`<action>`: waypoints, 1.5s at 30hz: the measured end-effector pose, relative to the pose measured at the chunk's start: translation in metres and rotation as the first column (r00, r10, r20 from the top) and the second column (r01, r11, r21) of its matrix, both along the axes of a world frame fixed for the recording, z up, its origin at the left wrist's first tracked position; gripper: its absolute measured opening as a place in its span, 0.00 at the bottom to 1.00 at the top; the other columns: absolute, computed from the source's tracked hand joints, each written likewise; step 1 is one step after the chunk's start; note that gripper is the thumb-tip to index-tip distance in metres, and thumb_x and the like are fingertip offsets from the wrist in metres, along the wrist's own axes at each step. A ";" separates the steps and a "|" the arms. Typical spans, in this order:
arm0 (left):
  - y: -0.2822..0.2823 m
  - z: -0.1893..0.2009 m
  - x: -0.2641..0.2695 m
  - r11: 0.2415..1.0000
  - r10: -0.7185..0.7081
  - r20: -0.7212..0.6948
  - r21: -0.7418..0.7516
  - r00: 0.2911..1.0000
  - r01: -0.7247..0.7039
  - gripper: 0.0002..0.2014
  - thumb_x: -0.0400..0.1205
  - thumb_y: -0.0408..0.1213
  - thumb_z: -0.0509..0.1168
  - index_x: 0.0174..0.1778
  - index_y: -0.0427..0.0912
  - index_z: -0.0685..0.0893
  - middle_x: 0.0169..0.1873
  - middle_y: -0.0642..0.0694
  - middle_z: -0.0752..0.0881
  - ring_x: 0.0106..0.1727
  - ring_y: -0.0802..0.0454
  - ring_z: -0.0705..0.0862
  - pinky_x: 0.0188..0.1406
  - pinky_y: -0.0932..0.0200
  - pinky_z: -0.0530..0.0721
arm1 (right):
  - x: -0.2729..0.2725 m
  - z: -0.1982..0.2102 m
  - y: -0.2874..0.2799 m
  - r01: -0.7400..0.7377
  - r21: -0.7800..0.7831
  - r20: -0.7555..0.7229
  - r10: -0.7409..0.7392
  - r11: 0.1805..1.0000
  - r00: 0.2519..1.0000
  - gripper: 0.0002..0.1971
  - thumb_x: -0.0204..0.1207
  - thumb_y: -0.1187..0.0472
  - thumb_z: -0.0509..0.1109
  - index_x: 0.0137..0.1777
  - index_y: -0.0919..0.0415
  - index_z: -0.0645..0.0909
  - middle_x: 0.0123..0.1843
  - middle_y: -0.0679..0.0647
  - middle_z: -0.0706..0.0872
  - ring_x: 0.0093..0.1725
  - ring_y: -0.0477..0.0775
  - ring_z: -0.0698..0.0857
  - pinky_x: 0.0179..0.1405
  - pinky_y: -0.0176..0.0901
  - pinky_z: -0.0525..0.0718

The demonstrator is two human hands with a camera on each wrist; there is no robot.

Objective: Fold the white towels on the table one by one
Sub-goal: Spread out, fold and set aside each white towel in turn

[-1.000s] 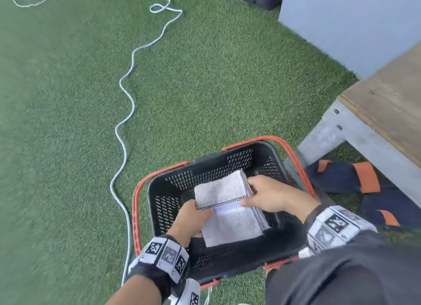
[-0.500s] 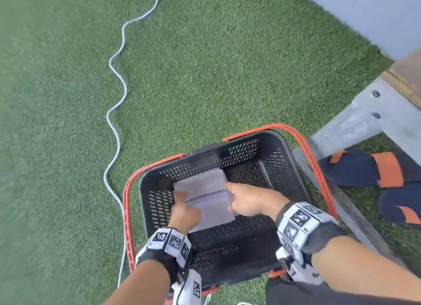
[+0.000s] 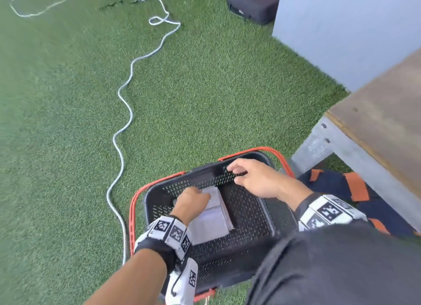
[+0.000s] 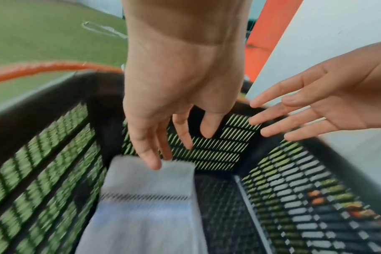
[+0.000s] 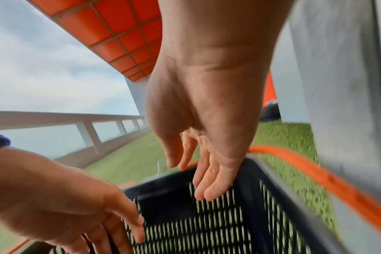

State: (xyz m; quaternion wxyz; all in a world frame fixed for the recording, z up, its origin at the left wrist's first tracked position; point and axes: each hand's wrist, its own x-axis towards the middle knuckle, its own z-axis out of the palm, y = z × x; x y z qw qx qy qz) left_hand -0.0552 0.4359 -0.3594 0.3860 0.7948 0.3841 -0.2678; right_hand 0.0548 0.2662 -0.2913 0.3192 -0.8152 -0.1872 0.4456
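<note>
**Head view: folded towel lies in the basket, both hands open**

Head view looks down on a black mesh basket (image 3: 248, 215) with orange handles (image 3: 132, 213), standing on green turf (image 3: 205, 88) beside the leg of a wooden-topped table (image 3: 382, 122). A folded white towel (image 3: 211, 220), crossed by a dark dotted stripe, lies flat on the basket floor against the left wall, its far end near the far-left corner.

The left hand (image 3: 190, 202) reaches down over the far end of the towel. In the left wrist view its fingers (image 4: 150, 154) are straight and loosely spread, the fingertips at the towel's far edge; whether they actually touch the cloth cannot be told through the blur. They grip nothing.

The right hand (image 3: 257, 179) hovers above the basket's far-right part, near the far rim, palm down, fingers (image 5: 209, 185) extended and relaxed, holding nothing and clear of the towel.

A white cord (image 3: 123, 127) snakes across the turf to the left of the basket. A dark case (image 3: 252, 1) sits on the turf at the far side, next to a pale wall (image 3: 341, 31). Dark sandals with orange straps (image 3: 350, 186) lie under the table.
</note>
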 end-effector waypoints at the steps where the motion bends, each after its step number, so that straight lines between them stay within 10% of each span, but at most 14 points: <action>1: -0.004 0.019 0.008 0.999 -0.032 0.049 -0.015 0.998 0.033 0.10 0.85 0.44 0.63 0.48 0.41 0.83 0.39 0.46 0.84 0.36 0.50 0.81 0.43 0.53 0.87 | 0.004 0.017 -0.004 0.023 0.024 0.052 -0.024 0.999 0.998 0.15 0.86 0.62 0.65 0.71 0.50 0.78 0.69 0.47 0.81 0.65 0.48 0.82 0.56 0.38 0.78; 8: -0.034 0.178 0.059 0.960 -0.275 0.352 0.053 0.895 0.274 0.12 0.86 0.44 0.62 0.51 0.40 0.84 0.48 0.42 0.89 0.42 0.52 0.85 0.45 0.52 0.89 | 0.011 0.150 -0.044 0.112 0.200 0.393 -0.184 0.973 0.901 0.04 0.83 0.53 0.69 0.47 0.41 0.81 0.51 0.42 0.88 0.52 0.48 0.88 0.62 0.57 0.84; 17: -0.128 0.326 0.053 0.850 -0.514 0.531 0.214 0.673 0.481 0.12 0.85 0.43 0.62 0.49 0.39 0.87 0.44 0.43 0.91 0.38 0.48 0.88 0.34 0.59 0.82 | -0.061 0.271 -0.150 0.257 0.265 0.545 -0.364 0.929 0.755 0.04 0.84 0.54 0.69 0.53 0.48 0.85 0.47 0.43 0.88 0.47 0.43 0.86 0.43 0.36 0.78; 20: -0.180 0.345 0.048 0.796 -0.579 0.555 0.225 0.597 0.562 0.14 0.83 0.41 0.63 0.49 0.34 0.88 0.44 0.41 0.92 0.41 0.44 0.90 0.36 0.57 0.82 | -0.090 0.283 -0.197 0.339 0.264 0.533 -0.430 0.903 0.729 0.05 0.83 0.54 0.70 0.54 0.50 0.85 0.49 0.46 0.88 0.47 0.48 0.87 0.47 0.43 0.83; 25: -0.280 0.344 0.040 0.688 -0.681 0.537 0.239 0.497 0.685 0.15 0.80 0.45 0.64 0.45 0.37 0.90 0.41 0.42 0.93 0.43 0.42 0.91 0.48 0.48 0.88 | -0.136 0.276 -0.280 0.484 0.163 0.573 -0.482 0.860 0.663 0.07 0.82 0.57 0.68 0.55 0.55 0.84 0.48 0.49 0.87 0.47 0.50 0.84 0.41 0.37 0.78; 30: -0.381 0.312 0.017 0.585 -0.744 0.501 0.167 0.443 0.794 0.10 0.81 0.42 0.65 0.41 0.38 0.84 0.41 0.31 0.88 0.35 0.47 0.80 0.34 0.57 0.76 | -0.175 0.253 -0.363 0.669 0.045 0.584 -0.562 0.742 0.585 0.09 0.83 0.51 0.66 0.58 0.52 0.82 0.54 0.49 0.85 0.53 0.52 0.84 0.46 0.43 0.76; 33: -0.429 0.292 0.006 0.510 -0.790 0.482 0.174 0.379 0.842 0.16 0.82 0.45 0.67 0.31 0.41 0.79 0.29 0.44 0.80 0.34 0.46 0.78 0.34 0.57 0.73 | -0.193 0.234 -0.409 0.762 0.021 0.575 -0.631 0.647 0.521 0.07 0.83 0.51 0.67 0.55 0.52 0.81 0.50 0.48 0.83 0.54 0.53 0.84 0.46 0.44 0.76; 39: -0.499 0.256 -0.001 0.361 -0.840 0.499 0.221 0.213 0.906 0.14 0.82 0.43 0.68 0.61 0.43 0.80 0.59 0.43 0.82 0.57 0.42 0.83 0.53 0.51 0.82 | -0.205 0.200 -0.486 0.890 -0.128 0.663 -0.629 0.438 0.405 0.17 0.81 0.50 0.67 0.66 0.57 0.78 0.68 0.63 0.77 0.70 0.68 0.75 0.67 0.55 0.75; 45: -0.547 0.231 0.005 0.264 -0.886 0.459 0.378 0.068 0.887 0.26 0.80 0.43 0.66 0.74 0.54 0.69 0.65 0.43 0.69 0.56 0.38 0.81 0.56 0.43 0.85 | -0.219 0.177 -0.529 0.963 -0.163 0.702 -0.660 0.216 0.267 0.25 0.77 0.56 0.66 0.72 0.58 0.65 0.72 0.64 0.69 0.73 0.68 0.65 0.72 0.63 0.66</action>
